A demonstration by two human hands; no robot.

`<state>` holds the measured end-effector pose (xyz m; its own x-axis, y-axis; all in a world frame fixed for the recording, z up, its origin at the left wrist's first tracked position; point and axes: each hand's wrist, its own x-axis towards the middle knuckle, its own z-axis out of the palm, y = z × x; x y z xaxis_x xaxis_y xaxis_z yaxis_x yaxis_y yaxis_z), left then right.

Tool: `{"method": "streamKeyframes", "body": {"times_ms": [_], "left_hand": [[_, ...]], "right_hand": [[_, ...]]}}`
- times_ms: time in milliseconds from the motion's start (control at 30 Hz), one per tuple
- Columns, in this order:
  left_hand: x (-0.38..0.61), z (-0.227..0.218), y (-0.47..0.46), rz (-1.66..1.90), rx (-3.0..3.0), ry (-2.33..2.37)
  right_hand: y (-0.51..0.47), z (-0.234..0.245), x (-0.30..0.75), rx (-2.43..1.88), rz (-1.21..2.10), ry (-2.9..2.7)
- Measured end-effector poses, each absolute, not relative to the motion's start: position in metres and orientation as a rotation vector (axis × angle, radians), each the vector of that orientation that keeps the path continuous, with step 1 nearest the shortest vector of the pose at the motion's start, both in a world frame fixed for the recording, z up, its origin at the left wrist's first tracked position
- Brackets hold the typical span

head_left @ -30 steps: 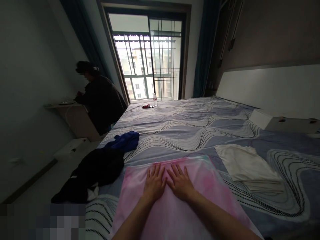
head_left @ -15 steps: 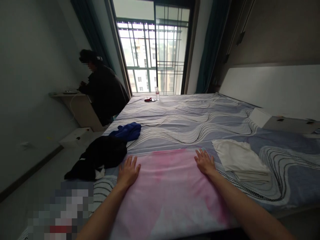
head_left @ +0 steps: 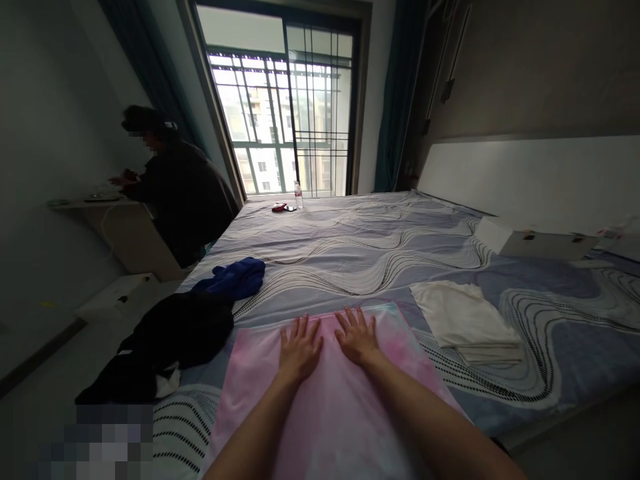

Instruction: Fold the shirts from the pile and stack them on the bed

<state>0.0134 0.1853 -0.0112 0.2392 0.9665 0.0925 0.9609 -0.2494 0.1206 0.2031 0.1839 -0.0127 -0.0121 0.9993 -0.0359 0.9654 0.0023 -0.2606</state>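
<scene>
A pink and white tie-dye-like cloth [head_left: 330, 400] lies spread over the near side of the bed, its far edge fairly straight. My left hand [head_left: 300, 348] rests flat on it near that far edge, fingers spread. Close beside it, my right hand [head_left: 357, 337] also presses flat on the cloth with fingers apart. Neither hand grips anything. To the right is a folded white cloth [head_left: 465, 317]. On the left, a black garment [head_left: 170, 340] lies in a heap, with a blue cloth [head_left: 235, 277] just beyond it.
The bed [head_left: 320, 260] has a grey wavy-patterned sheet. At its far end stand a clear bottle [head_left: 299, 195] and a red item [head_left: 279, 208]. A white box [head_left: 535, 241] sits by the headboard. Another person [head_left: 185, 193] stands at a small desk [head_left: 120, 230] on the left.
Both hands have moved inward from the cloth's sides to its middle and are now close together. The view has shifted a little to the right.
</scene>
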Motion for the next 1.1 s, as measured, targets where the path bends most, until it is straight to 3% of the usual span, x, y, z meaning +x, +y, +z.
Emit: {"method": "streamKeyframes", "body": {"times_ms": [267, 400, 567, 1100], "left_hand": [[-0.125, -0.004, 0.218, 0.194, 2.138, 2.131], [-0.166, -0.006, 0.213, 0.501, 1.963, 2.142], [-0.176, -0.011, 0.207, 0.840, 1.744, 2.198], [-0.174, 0.004, 0.215, 0.859, 1.612, 2.231]], "right_hand": [[0.213, -0.017, 0.298, -2.285, 0.252, -1.981], [0.205, -0.027, 0.338, -2.317, 0.130, -1.470], [0.197, -0.030, 0.362, -2.304, 0.178, -1.204], [0.202, -0.003, 0.348, -2.381, 0.236, -1.137]]}}
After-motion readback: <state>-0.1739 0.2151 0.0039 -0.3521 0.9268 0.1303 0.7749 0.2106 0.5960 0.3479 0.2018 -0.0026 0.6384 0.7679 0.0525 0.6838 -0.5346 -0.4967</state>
